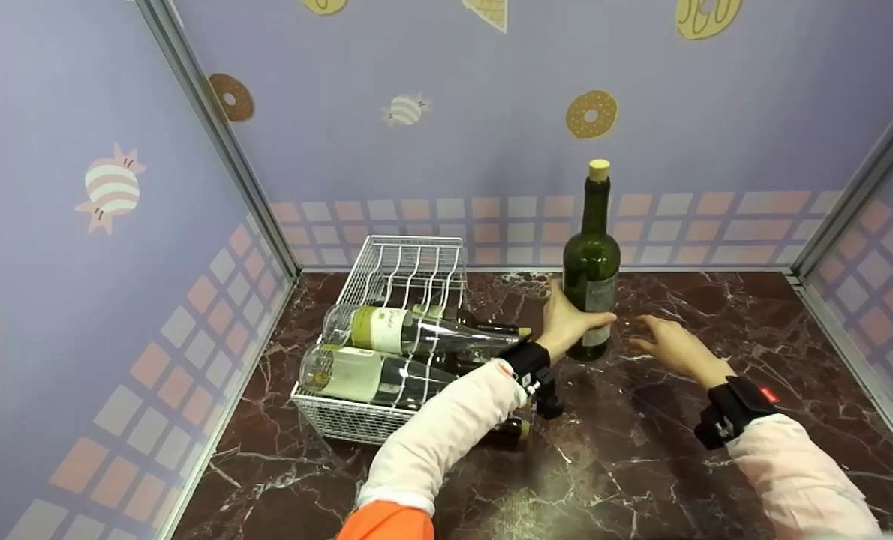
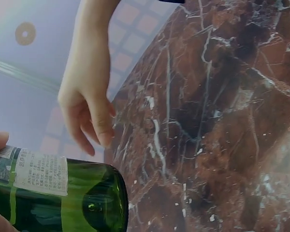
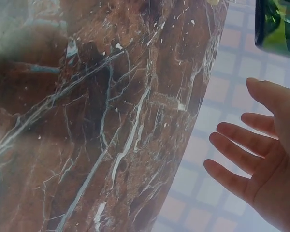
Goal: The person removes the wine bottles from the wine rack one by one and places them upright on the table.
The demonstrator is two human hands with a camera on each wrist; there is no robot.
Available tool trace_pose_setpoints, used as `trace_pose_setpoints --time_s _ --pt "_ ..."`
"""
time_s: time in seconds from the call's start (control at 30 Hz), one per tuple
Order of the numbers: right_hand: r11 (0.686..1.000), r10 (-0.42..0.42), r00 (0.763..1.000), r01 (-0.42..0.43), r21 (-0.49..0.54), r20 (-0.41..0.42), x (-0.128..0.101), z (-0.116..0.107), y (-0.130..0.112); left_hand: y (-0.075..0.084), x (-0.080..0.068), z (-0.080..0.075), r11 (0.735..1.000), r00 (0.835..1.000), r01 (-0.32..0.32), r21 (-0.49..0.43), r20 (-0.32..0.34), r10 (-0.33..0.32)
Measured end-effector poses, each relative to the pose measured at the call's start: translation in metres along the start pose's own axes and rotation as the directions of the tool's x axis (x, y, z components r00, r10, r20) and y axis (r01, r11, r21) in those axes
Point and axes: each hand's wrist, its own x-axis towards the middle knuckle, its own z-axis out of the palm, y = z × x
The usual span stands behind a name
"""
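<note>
My left hand (image 1: 570, 324) grips a corked green wine bottle (image 1: 595, 259) round its lower body. The bottle stands upright, and its base appears to be off the tabletop. Its printed back label (image 2: 41, 171) faces the left wrist camera. Just to the right of the bottle, my right hand (image 1: 672, 345) holds nothing, its fingers spread loosely. In the right wrist view, the right hand (image 3: 261, 154) is apart from the bottle base (image 3: 282, 26). A white wire rack (image 1: 356, 420) on the left holds several bottles on their sides, including a clear one (image 1: 446, 334) with a yellow-green label.
The rack stands on a dark red marbled tabletop (image 1: 604, 480). My left forearm passes over its front right corner, hiding part of the bottles. Patterned lilac walls (image 1: 491, 135) enclose the table at the back and both sides.
</note>
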Motion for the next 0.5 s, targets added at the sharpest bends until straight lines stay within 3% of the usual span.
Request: trace_pose_setpoints --time_s 0.13,0.23,0.5 --pt "1.0 -0.008 1.0 0.008 0.011 0.0 -0.002 0.0 0.003 -0.005 -0.008 0.004 1.0 1.0 0.01 0.022 0.016 -0.01" --pt "1.0 -0.018 1.0 0.018 0.013 -0.001 -0.002 0.0 0.004 -0.006 -0.014 0.008 0.998 0.999 0.053 0.03 0.011 -0.053" --pt "0.999 -0.009 1.0 0.008 0.039 0.027 0.002 0.001 0.004 -0.011 -0.032 0.016 0.995 0.995 0.1 -0.029 0.012 -0.1"
